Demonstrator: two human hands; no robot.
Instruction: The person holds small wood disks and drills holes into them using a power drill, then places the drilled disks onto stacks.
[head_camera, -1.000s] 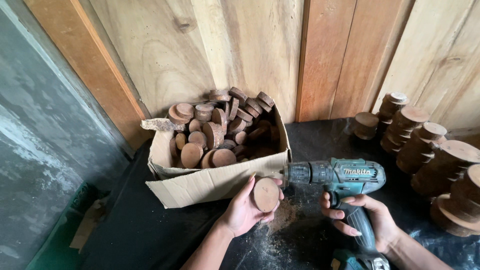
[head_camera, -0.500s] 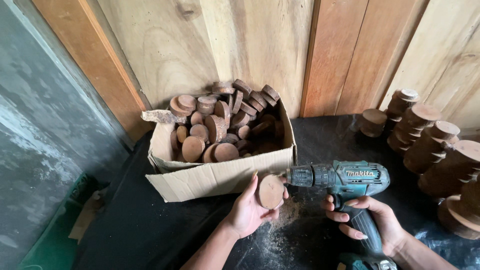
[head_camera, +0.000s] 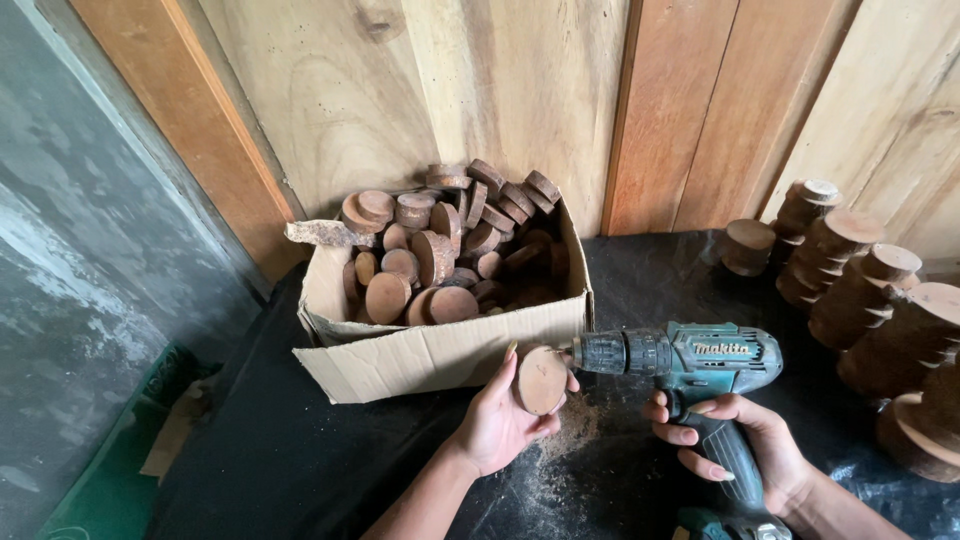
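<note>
Box (head_camera: 440, 355) of discs just behind drill (head_camera: 690, 365).

Cordless drill (head_camera: 690, 365) against handheld wooden disc (head_camera: 541, 381)

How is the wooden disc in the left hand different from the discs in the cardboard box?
The held disc sits alone, on edge, against the drill; the box discs lie heaped at mixed angles. The left hand grips the held disc; nothing touches the box discs. Sawdust lies under the held disc only. Both are round and reddish-brown.
</note>
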